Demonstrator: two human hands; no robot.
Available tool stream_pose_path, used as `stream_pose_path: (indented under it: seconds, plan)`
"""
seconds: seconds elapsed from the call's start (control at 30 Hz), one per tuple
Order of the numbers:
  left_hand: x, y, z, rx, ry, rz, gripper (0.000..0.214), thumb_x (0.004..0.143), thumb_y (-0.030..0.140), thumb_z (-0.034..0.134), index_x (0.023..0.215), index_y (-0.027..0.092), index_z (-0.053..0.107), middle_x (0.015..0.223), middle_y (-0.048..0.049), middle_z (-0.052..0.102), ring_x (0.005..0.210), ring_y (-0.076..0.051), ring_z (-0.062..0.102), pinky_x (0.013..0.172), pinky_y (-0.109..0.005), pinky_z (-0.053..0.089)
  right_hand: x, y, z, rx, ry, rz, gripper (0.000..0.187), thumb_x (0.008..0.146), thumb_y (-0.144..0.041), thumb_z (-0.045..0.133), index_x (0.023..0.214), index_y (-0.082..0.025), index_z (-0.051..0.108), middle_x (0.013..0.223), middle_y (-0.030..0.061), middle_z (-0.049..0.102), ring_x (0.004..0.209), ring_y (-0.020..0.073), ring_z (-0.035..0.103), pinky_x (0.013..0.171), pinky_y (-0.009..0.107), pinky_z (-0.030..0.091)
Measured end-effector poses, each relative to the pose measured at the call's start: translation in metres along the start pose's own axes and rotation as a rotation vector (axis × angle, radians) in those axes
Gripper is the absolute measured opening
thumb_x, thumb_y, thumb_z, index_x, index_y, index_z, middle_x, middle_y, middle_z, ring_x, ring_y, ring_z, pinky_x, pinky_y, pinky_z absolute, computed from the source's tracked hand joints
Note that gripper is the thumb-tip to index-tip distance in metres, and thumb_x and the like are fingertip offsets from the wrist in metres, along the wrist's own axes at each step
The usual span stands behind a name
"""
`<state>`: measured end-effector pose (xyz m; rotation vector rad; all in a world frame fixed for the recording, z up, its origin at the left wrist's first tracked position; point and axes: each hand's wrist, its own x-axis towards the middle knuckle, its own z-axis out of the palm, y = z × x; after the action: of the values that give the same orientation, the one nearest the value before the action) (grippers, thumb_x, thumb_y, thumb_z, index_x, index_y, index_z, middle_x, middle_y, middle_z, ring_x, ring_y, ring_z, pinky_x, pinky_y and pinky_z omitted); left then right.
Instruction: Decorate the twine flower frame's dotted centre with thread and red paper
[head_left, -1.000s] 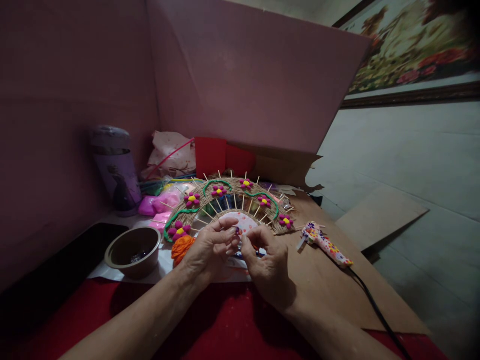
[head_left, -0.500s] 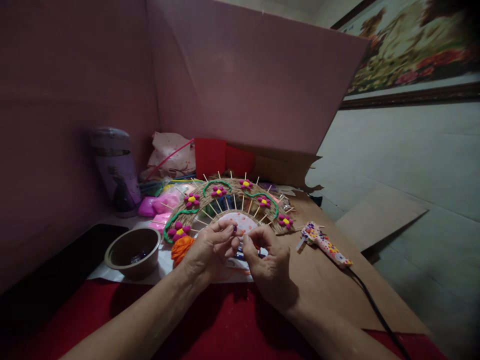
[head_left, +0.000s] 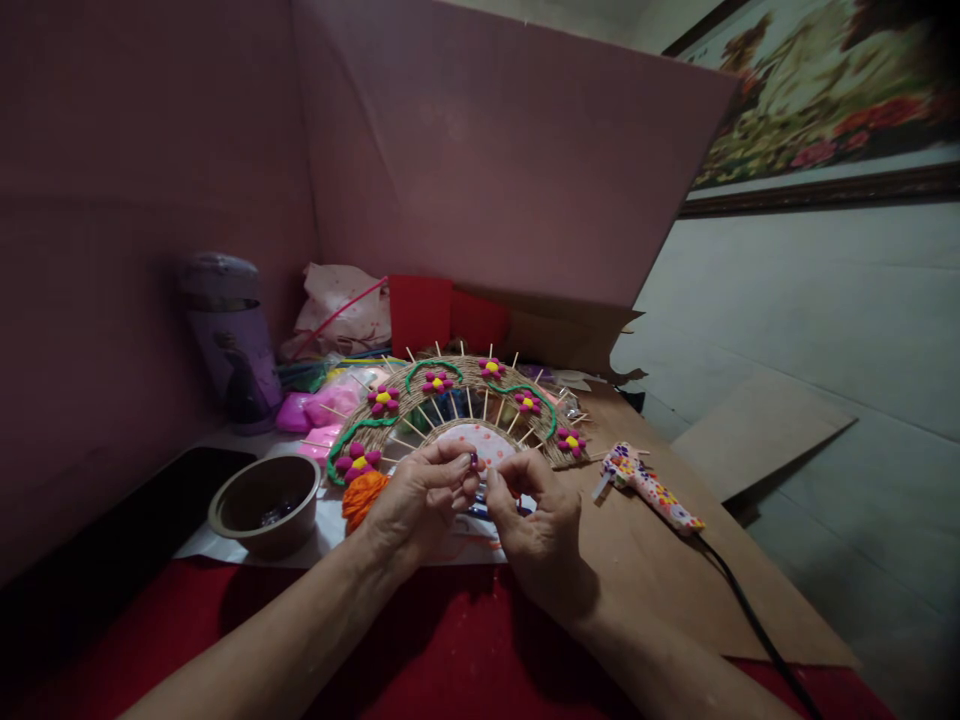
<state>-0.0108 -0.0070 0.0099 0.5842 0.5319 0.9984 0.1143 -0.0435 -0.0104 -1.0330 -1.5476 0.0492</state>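
Note:
My left hand pinches a small dark purple bead between thumb and fingertips. My right hand is closed in a pinch right beside it, fingertips almost meeting the bead; what it holds is too small to make out. Both hands hover just in front of a half-round woven jute craft piece with toothpick spokes, pink clay flowers and a green cord. An orange clump lies under my left hand.
A brown bowl with beads stands at the left. A purple tumbler is behind it. A patterned glue gun with a black cord lies on cardboard at the right. Pink clay packets and red boxes lie behind the craft.
Both hands have stayed nearly in place, with the fingers shifting slightly around the bead. Nothing else has moved.

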Motion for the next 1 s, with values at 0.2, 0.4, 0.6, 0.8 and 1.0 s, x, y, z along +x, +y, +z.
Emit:
stream_pose_path:
  seconds: [0.2, 0.4, 0.6, 0.8, 1.0]
  plan:
    - [0.0007, -0.0004, -0.0012, 0.017, -0.009, 0.013, 0.018, 0.058, 0.003, 0.07, 0.074, 0.01, 0.068, 0.061, -0.003, 0.065, 0.047, -0.007, 0.055, 0.044, -0.014, 0.038, 0.0002, -0.0001, -0.0002, 0.001, -0.008, -0.01, 0.013, 0.079, -0.011, 0.051, 0.067, -0.017, 0.051, 0.057, -0.0036, 0.049, 0.049, 0.0087, 0.044, 0.048, 0.021, 0.038]
    - [0.0005, -0.0001, -0.0013, 0.013, -0.021, 0.031, 0.022, 0.056, 0.002, 0.071, 0.076, 0.011, 0.069, 0.064, -0.0028, 0.066, 0.05, -0.007, 0.056, 0.047, -0.015, 0.04, 0.0001, -0.0018, -0.0016, 0.002, -0.01, -0.004, 0.013, 0.079, -0.012, 0.051, 0.067, -0.017, 0.05, 0.057, -0.0041, 0.047, 0.049, 0.0085, 0.043, 0.048, 0.022, 0.037]
    - [0.0011, -0.0006, -0.0018, 0.02, -0.044, 0.037, 0.017, 0.057, 0.004, 0.072, 0.072, 0.009, 0.069, 0.062, -0.0022, 0.064, 0.049, -0.006, 0.055, 0.048, -0.015, 0.04, 0.0003, -0.0034, -0.0015, -0.004, -0.007, -0.007, 0.013, 0.079, -0.012, 0.051, 0.067, -0.017, 0.051, 0.057, -0.0041, 0.047, 0.049, 0.0085, 0.043, 0.048, 0.021, 0.038]
    - [0.0012, -0.0006, -0.0029, 0.015, -0.036, 0.038, 0.021, 0.055, 0.003, 0.072, 0.075, 0.01, 0.07, 0.065, -0.0033, 0.067, 0.05, -0.007, 0.055, 0.048, -0.016, 0.04, 0.0006, -0.0023, -0.001, 0.003, -0.009, -0.008, 0.013, 0.078, -0.011, 0.051, 0.067, -0.017, 0.051, 0.057, -0.0041, 0.047, 0.049, 0.0085, 0.043, 0.048, 0.022, 0.038]
    - [0.0008, 0.0012, -0.0012, -0.004, -0.053, 0.009, 0.02, 0.055, 0.002, 0.073, 0.073, 0.009, 0.069, 0.064, -0.0031, 0.066, 0.052, -0.007, 0.057, 0.053, -0.017, 0.043, 0.0006, -0.0046, -0.0019, 0.006, -0.005, -0.017, 0.014, 0.079, -0.011, 0.05, 0.066, -0.018, 0.049, 0.056, -0.005, 0.045, 0.048, 0.0082, 0.042, 0.047, 0.021, 0.037]
